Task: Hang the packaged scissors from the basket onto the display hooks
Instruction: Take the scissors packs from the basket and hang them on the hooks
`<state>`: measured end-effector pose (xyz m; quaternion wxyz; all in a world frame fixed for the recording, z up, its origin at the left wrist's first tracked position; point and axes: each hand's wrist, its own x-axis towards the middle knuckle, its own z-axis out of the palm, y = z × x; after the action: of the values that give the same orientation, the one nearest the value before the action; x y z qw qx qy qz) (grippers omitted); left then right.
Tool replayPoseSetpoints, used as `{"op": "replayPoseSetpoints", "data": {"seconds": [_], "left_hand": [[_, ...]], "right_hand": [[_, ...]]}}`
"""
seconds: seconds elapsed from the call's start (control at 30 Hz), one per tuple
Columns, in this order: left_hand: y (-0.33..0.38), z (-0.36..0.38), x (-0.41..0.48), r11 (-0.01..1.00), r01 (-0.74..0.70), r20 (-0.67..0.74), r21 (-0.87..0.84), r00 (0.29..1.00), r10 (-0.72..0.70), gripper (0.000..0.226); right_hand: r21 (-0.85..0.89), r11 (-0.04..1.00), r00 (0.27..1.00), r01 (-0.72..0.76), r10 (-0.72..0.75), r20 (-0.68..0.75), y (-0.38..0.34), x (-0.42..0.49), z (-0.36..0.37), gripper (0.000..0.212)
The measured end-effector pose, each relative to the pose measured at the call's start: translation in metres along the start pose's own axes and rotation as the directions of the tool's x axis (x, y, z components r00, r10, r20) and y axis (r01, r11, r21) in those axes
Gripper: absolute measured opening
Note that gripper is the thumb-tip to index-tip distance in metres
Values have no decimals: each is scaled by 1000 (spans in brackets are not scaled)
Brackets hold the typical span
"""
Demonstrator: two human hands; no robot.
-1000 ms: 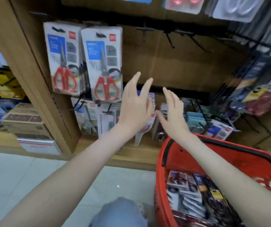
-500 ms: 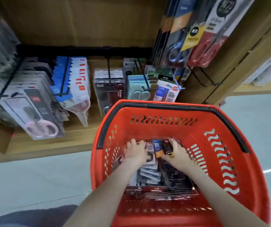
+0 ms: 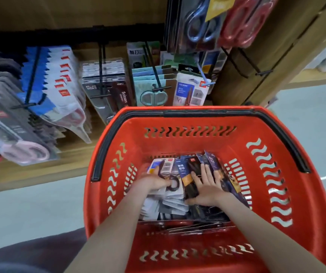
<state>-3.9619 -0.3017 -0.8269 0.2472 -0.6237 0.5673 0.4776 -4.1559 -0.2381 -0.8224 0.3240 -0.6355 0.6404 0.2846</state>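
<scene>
Packaged scissors [image 3: 180, 170] lie heaped against the far wall of the basket [image 3: 178, 142]. The left hand [image 3: 154, 182] grips a white pack [image 3: 158, 166]; the right hand [image 3: 207, 191] presses spread on dark ones. Interleaved cards may snag and spill on lifting.

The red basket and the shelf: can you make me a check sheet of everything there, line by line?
Surface: grey floor, with the red basket in front of a wooden shelf.
Job's things: packaged scissors piled in the basket; display hooks over the shelf, mostly loaded.
Clutter: nothing seen.
Hands: left hand is on a white pack, grip unclear; right hand lies flat, fingers spread, on dark packs.
Cables: nothing seen.
Surroundings: blue-and-white packs and a pink-handled scissors pack hang at the left.
</scene>
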Motion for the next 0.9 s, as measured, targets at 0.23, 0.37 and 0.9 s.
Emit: {"op": "replayPoseSetpoints", "data": {"seconds": [0.23, 0.37, 0.9], "left_hand": [[2, 10, -29, 996, -61, -52, 71, 997, 64, 98], [-1, 15, -35, 995, -65, -69, 80, 995, 70, 88], [41, 20, -79, 687, -422, -318, -591, 905, 283, 42]], "right_hand": [[411, 907, 990, 97, -132, 59, 5, -29, 4, 107], [475, 880, 997, 15, 25, -76, -1, -34, 5, 109], [666, 703, 872, 250, 136, -470, -31, -81, -30, 89]]}}
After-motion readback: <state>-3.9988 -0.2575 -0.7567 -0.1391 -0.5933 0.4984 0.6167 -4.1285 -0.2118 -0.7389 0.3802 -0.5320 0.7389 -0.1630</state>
